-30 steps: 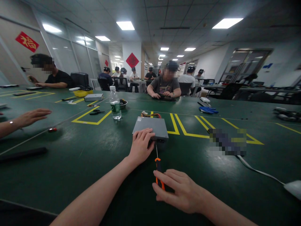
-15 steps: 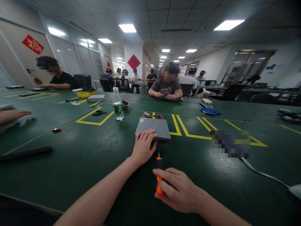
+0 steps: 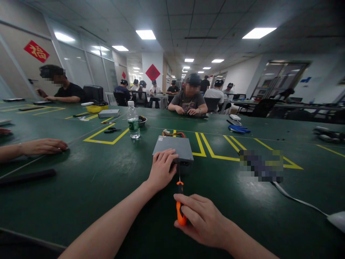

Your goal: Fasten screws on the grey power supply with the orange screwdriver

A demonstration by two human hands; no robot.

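A grey metal computer power supply (image 3: pixel 179 145) lies flat on the green table, its bundle of coloured wires (image 3: pixel 172 133) at the far side. My left hand (image 3: pixel 161 167) grips its near left edge, fingers on top and the thumb down by the near face. In my right hand (image 3: pixel 201 219) is a screwdriver (image 3: pixel 181 212) with an orange and black handle, held between thumb and fingers. Its thin shaft points away from me to the near face of the power supply, just beside my left thumb. The tip is hidden there.
Beyond the power supply, left, stands a water bottle (image 3: pixel 133 120) by a metal bowl (image 3: pixel 142 121). A co-worker's hand (image 3: pixel 45 146) rests on the table at left, near a black bar (image 3: pixel 29 177). Blue gloves (image 3: pixel 238 128) and a blurred-out device with a white cable (image 3: pixel 293 196) lie right.
The screwdriver handle has turned between my right fingers, showing more orange. My left hand stays on the power supply. The co-worker's hand drew back left, then reached right to where a small red object lay.
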